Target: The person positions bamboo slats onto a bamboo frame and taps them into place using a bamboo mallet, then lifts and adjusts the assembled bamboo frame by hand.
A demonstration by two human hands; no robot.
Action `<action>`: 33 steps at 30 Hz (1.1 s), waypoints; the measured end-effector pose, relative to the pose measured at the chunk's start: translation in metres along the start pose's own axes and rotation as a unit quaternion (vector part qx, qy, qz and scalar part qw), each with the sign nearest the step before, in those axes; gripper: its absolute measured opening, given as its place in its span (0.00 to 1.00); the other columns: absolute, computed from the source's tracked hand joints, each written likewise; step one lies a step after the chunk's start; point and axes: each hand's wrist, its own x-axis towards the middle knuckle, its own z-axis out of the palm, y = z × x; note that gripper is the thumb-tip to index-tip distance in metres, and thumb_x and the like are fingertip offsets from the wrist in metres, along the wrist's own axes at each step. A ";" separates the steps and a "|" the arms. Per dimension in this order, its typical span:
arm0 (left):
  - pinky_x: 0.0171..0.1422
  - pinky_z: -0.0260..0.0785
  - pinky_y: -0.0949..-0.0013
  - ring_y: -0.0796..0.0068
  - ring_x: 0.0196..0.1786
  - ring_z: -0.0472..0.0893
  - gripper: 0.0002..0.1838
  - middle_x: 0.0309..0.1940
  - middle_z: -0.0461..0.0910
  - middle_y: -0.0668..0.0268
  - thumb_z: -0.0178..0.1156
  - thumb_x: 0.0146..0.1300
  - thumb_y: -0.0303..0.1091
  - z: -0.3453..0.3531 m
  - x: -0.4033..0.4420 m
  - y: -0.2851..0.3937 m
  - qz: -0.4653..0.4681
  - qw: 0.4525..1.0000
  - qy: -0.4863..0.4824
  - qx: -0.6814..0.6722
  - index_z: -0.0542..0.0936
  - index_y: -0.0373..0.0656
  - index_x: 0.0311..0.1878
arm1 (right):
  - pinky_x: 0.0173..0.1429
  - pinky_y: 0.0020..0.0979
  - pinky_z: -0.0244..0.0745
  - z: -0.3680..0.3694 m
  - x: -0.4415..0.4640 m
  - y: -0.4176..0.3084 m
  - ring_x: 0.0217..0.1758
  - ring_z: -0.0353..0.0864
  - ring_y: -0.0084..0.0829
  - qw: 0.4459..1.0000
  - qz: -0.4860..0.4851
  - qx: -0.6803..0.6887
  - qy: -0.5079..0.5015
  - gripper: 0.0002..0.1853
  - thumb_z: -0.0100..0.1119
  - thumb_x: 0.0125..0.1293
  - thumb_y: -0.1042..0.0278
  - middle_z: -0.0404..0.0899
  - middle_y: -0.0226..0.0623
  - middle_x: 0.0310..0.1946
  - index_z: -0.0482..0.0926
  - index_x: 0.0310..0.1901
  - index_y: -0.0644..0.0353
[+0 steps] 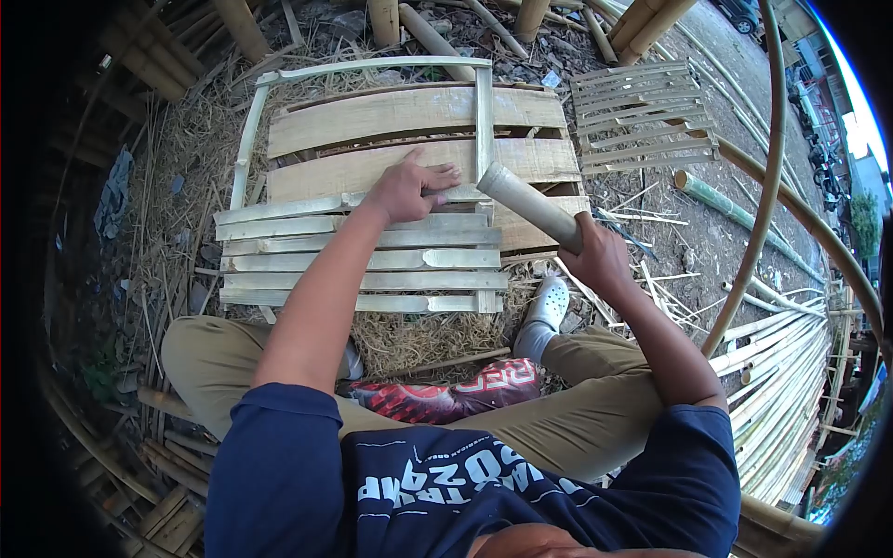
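In front of me lies a bamboo frame with several split bamboo slats (363, 261) set side by side across its near half. My left hand (414, 189) rests over the farthest of these slats, its fingers stretched toward the frame's right upright (484, 121). Wrapped around a thick bamboo tube (530, 206) is my right hand (600, 256). The tube's far end is over the right upright, just right of my left fingertips; whether it touches is unclear. Wooden boards (372, 170) lie beneath the frame.
A finished-looking slatted bamboo panel (642, 116) lies at the back right. Long bamboo strips (781, 363) are piled on the right, near a curved pole (770, 177). A red printed sack (446, 395) lies between my legs. Straw and bamboo offcuts cover the ground.
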 end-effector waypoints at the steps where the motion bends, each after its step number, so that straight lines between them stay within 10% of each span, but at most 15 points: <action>1: 0.92 0.43 0.47 0.76 0.73 0.77 0.25 0.66 0.84 0.75 0.69 0.63 0.30 -0.001 0.000 0.001 -0.001 1.000 -0.003 -0.008 0.86 0.61 0.64 | 0.38 0.52 0.79 0.000 -0.001 0.000 0.32 0.86 0.56 1.000 -0.005 0.004 0.008 0.23 0.73 0.57 0.59 0.84 0.50 0.28 0.76 0.48 0.61; 4: 0.92 0.42 0.46 0.76 0.74 0.77 0.26 0.66 0.84 0.73 0.69 0.62 0.27 -0.001 0.001 0.002 0.001 1.000 -0.006 -0.004 0.86 0.59 0.64 | 0.38 0.51 0.80 0.001 0.000 -0.003 0.33 0.87 0.54 0.998 0.018 -0.020 -0.050 0.23 0.74 0.57 0.59 0.85 0.50 0.29 0.76 0.49 0.61; 10: 0.92 0.43 0.46 0.75 0.73 0.78 0.24 0.66 0.84 0.72 0.70 0.64 0.32 -0.004 0.000 -0.001 0.006 1.000 0.008 -0.003 0.87 0.61 0.63 | 0.45 0.47 0.86 -0.024 -0.001 -0.034 0.37 0.91 0.52 0.934 0.064 0.215 0.278 0.23 0.74 0.58 0.63 0.88 0.54 0.33 0.78 0.54 0.61; 12: 0.92 0.43 0.47 0.75 0.72 0.79 0.22 0.66 0.84 0.72 0.71 0.65 0.34 0.008 -0.007 0.004 0.002 1.000 0.004 -0.015 0.87 0.62 0.63 | 0.40 0.50 0.82 -0.022 0.003 -0.024 0.34 0.89 0.54 0.996 -0.005 -0.085 -0.025 0.20 0.73 0.57 0.65 0.85 0.52 0.31 0.74 0.46 0.63; 33: 0.92 0.43 0.45 0.76 0.74 0.76 0.26 0.66 0.83 0.75 0.71 0.63 0.29 0.001 0.001 0.000 0.002 1.000 -0.005 -0.008 0.86 0.62 0.64 | 0.35 0.48 0.79 0.002 -0.007 0.012 0.33 0.87 0.49 0.996 -0.074 -0.026 0.033 0.23 0.76 0.55 0.62 0.84 0.46 0.33 0.74 0.48 0.58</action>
